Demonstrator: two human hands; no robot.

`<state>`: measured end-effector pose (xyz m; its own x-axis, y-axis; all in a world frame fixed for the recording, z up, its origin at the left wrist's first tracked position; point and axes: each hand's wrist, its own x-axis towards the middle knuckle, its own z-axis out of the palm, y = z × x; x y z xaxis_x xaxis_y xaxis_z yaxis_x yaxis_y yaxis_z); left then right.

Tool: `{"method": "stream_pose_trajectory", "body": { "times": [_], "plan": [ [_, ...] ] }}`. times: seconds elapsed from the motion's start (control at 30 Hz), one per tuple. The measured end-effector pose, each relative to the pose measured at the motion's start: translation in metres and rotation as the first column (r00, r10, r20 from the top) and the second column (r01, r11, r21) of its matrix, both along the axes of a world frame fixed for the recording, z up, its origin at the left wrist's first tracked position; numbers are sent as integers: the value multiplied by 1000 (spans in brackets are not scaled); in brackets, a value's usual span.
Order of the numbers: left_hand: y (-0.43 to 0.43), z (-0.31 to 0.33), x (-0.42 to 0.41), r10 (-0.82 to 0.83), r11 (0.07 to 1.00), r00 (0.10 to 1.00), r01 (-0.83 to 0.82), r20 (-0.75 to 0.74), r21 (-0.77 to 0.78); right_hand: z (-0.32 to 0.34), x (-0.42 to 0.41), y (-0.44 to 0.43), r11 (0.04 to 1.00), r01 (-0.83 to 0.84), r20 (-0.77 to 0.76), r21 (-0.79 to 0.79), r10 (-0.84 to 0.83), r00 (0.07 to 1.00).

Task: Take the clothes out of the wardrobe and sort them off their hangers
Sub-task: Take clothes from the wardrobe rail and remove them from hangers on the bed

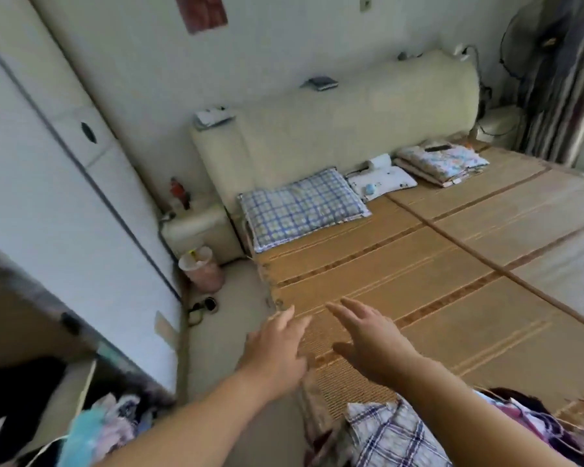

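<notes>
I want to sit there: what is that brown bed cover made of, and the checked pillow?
The bed cover looks like a woven straw or bamboo mat: tan, fine ribs, darker stripes, frayed edge. The checked pillow looks like matte cotton cloth, slightly wrinkled, but that's a guess.

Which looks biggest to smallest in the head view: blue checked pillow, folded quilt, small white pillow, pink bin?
1. blue checked pillow
2. folded quilt
3. small white pillow and pink bin: look alike, unranked.
</notes>
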<state>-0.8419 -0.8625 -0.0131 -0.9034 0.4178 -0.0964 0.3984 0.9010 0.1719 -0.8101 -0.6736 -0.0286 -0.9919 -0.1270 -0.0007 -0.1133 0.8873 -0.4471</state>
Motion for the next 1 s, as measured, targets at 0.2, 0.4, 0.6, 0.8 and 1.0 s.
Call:
{"method": "stream_pose_trajectory", "body": {
  "times": [0.2,0.4,0.6,0.8,1.0],
  "plan": [
    [-168,96,26,286,952,921,-305,-266,-33,84,-43,-163,950,-311,-204,-20,301,931],
    [-306,195,82,575,776,651,-626,-496,80,163,-50,-323,830,-556,-354,35,531,770],
    [-386,288,126,565,691,325,-688,-759,220,256,-46,-447,690,-712,-522,133,659,542],
    [-438,360,148,399,544,55,-818,-915,189,345,-48,-544,536,-838,-681,106,653,332],
    [-479,410,145,268,190,-126,-965,-955,180,413,-67,-629,306,-937,-764,168,641,72]
  ]
}}
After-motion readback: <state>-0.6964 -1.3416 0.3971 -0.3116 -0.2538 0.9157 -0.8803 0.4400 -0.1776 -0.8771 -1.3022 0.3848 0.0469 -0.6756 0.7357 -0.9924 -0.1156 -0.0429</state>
